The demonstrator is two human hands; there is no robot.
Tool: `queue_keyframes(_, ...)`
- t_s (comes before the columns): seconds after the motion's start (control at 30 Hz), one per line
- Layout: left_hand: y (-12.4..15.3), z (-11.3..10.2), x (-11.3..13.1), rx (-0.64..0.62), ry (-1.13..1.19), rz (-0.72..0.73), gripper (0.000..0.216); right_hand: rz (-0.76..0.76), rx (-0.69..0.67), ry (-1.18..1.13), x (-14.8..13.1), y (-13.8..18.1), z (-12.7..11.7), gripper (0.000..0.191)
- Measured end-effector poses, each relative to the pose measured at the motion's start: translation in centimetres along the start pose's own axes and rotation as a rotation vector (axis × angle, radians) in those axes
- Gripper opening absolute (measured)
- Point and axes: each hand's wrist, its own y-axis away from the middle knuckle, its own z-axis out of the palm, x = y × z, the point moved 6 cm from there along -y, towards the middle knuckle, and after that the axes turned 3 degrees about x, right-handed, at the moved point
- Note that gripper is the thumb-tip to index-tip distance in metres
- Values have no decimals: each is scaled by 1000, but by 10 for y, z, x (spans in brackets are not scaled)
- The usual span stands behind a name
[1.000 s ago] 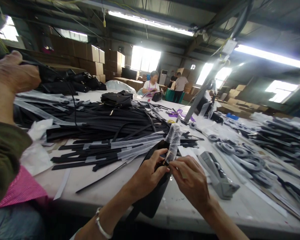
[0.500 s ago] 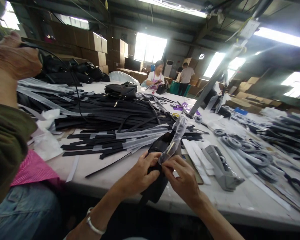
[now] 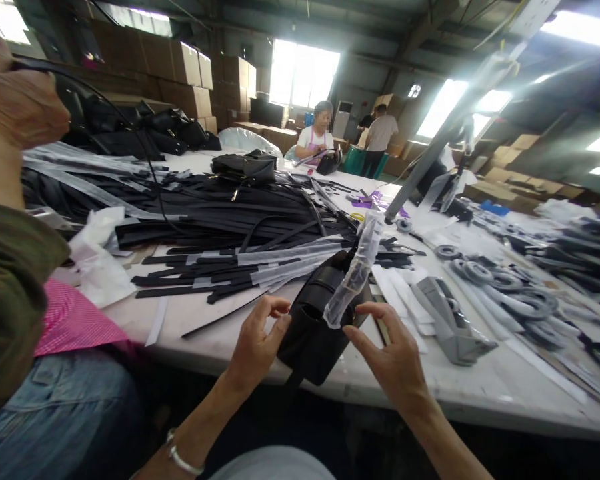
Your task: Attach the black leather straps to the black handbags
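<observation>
the left hand (image 3: pixel 257 340) and right hand (image 3: pixel 393 347) have let go of the long, translucent plastic-wrapped strip (image 3: pixel 356 270), leaving it across the boxy black bag (image 3: pixel 305 350) at the white table's (image 3: pixel 190 340) near edge; fingers are parted beside the bag, apparently gripping nothing, so handling seems paused.

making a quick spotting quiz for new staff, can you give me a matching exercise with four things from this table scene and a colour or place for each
Things:
1. Nearest bag
2. Plastic wrap
3. Tape dispenser
4. Checked cloth

Descriptions:
A. Grey, on the table beyond the right hand
B. Pink, next to blue denim
C. Black, between the left hand and the right hand
D. See-through and wrinkled

Pairs: 1-C, 2-D, 3-A, 4-B
</observation>
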Motion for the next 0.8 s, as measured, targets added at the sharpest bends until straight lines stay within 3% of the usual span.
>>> queue_keyframes(0.07, 14, 5, -2, -33, -70, -47, 10, -61, -114, 28, -2, 3, 9, 29)
queue_keyframes(0.17, 29, 20, 1, -118, -86, -108, 8, -80, -334, -12, -11, 5, 30, 18)
queue_keyframes(0.27, 31, 30, 1, -110, -47, -196, 8, 84, -452, -73, -11, -1, 42, 11)
queue_keyframes(0.4, 28, 43, -4, -144, 30, -283, 10, 302, -614, -265, 0, -7, 48, 17)
queue_keyframes(0.57, 22, 50, -10, -127, 95, -315, 13, 392, -624, -295, 10, -8, 48, 20)
queue_keyframes(0.8, 17, 53, -14, -141, 204, -342, 15, 394, -496, -178, 4, -7, 51, 18)
